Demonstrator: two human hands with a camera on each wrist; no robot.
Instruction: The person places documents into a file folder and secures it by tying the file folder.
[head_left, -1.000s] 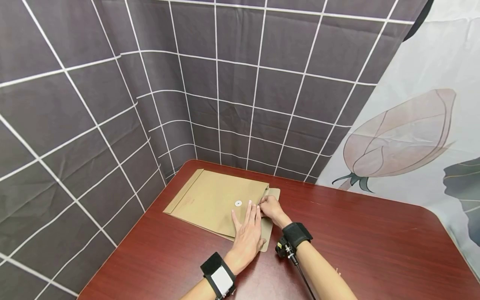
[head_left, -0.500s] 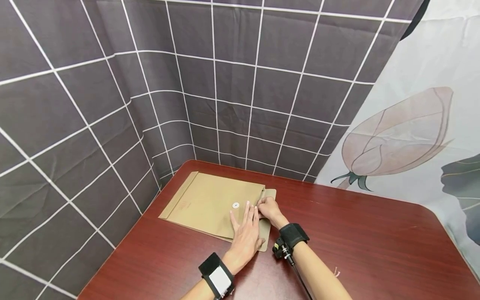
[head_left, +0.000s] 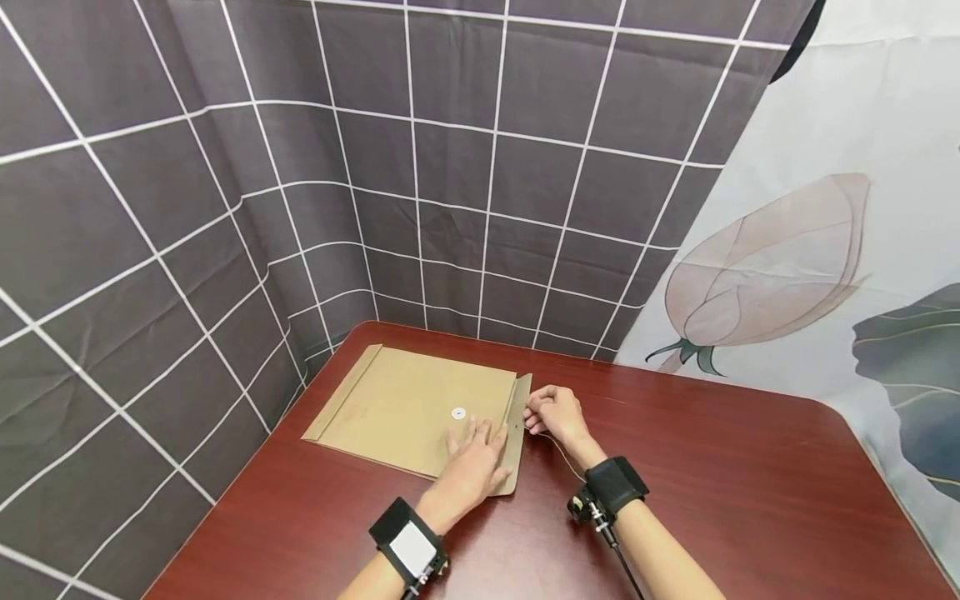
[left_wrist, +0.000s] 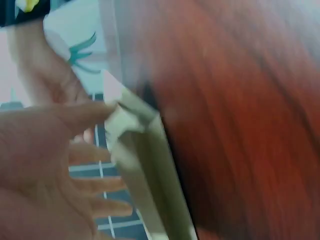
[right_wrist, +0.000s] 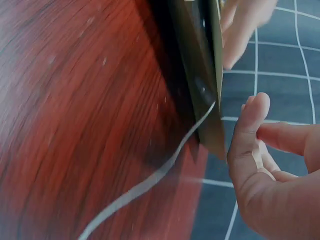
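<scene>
A kraft-paper document envelope (head_left: 405,392) lies flat on the table, a white round button (head_left: 458,413) on its face. My left hand (head_left: 471,471) rests on it near the opening, fingers spread and straight. In the left wrist view its fingers reach along the envelope's side (left_wrist: 150,175). The flap (head_left: 517,433) on the right stands tilted up. My right hand (head_left: 557,417) is at the flap's outer edge, fingers curled, thumb tip close to the index finger. Whether it pinches anything is unclear. A thin string (right_wrist: 165,167) runs from the flap and trails below the right wrist.
The reddish-brown wooden table (head_left: 720,475) extends to the right of the hands. A dark gridded curtain (head_left: 450,167) hangs behind and to the left. A white cloth with a flower print (head_left: 772,275) hangs at the right. Both wrists wear black straps.
My right hand has moved right, out of the envelope's opening to the flap's outer edge. The flap has risen from lying flat, and the string now shows. My left hand stays on the envelope.
</scene>
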